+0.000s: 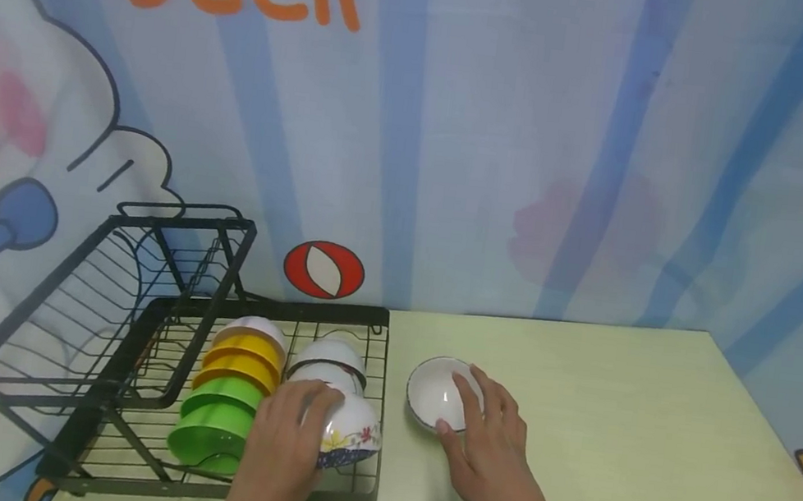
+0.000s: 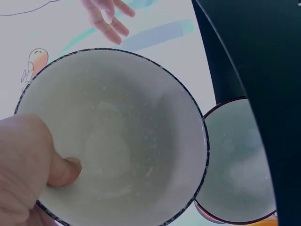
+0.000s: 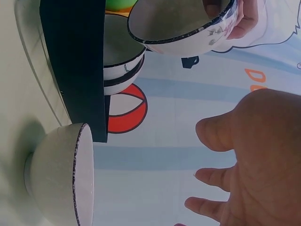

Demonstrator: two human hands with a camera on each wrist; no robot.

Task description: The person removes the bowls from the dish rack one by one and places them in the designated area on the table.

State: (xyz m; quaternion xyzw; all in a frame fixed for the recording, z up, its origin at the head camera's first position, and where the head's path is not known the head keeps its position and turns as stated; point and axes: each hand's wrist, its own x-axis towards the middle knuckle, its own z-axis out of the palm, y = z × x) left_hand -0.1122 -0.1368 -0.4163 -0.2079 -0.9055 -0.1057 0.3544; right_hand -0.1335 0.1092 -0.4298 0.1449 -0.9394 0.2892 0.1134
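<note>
My left hand (image 1: 286, 440) grips a white bowl (image 1: 354, 431) with a flower pattern and a dark blue base band, over the front right of the dish rack (image 1: 196, 490). In the left wrist view its thumb (image 2: 63, 169) presses inside the bowl's wall. Beside the rack, a second white bowl (image 1: 430, 390) with a dark speckled rim stands upright on the table. My right hand (image 1: 493, 451) hovers at that bowl with fingers spread. The right wrist view shows a gap between this hand (image 3: 263, 155) and the standing bowl (image 3: 59, 174).
Green bowls (image 1: 205, 436) and yellow bowls (image 1: 245, 348) stand in a row in the black wire rack, with a pale one behind. More white bowls (image 1: 330, 351) sit in the row to their right. The rack's raised tier (image 1: 175, 311) is at left. A printed curtain (image 1: 470, 167) hangs behind.
</note>
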